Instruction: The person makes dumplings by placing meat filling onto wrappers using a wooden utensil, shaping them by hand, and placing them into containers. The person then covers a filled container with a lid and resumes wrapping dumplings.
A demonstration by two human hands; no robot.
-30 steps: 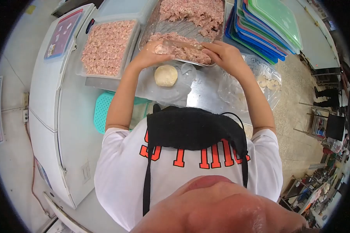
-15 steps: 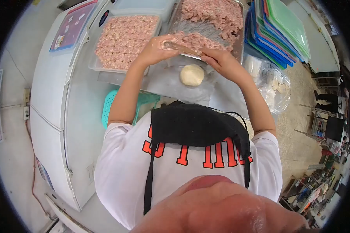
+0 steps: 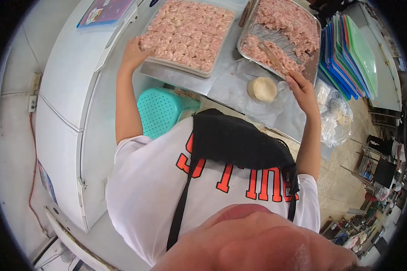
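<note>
My left hand [image 3: 135, 53] is at the near left corner of a plastic container [image 3: 178, 64] packed with rows of meat-filled dumplings [image 3: 190, 34]. Its fingers are closed round a small dumpling, mostly hidden by them. In my right hand [image 3: 304, 92] is the handle of a flat spatula [image 3: 271, 56]. The spatula's blade rests in pink minced meat [image 3: 287, 22], inside a metal tray [image 3: 279, 74]. A pale round stack of dough wrappers [image 3: 262, 89] sits on a plastic sheet [image 3: 228, 86] close to the tray's near edge.
Coloured plastic boards or lids [image 3: 348, 54] stand stacked right of the tray. A clear bag with pale contents [image 3: 334, 117] lies below them. A turquoise stool [image 3: 158, 113] is under the table's left side, and a white freezer [image 3: 61, 95] stands at far left.
My left hand has moved left from beside the tray to the dumpling container. My right hand has lowered the spatula into the meat. The view has shifted, with the table appearing further right.
</note>
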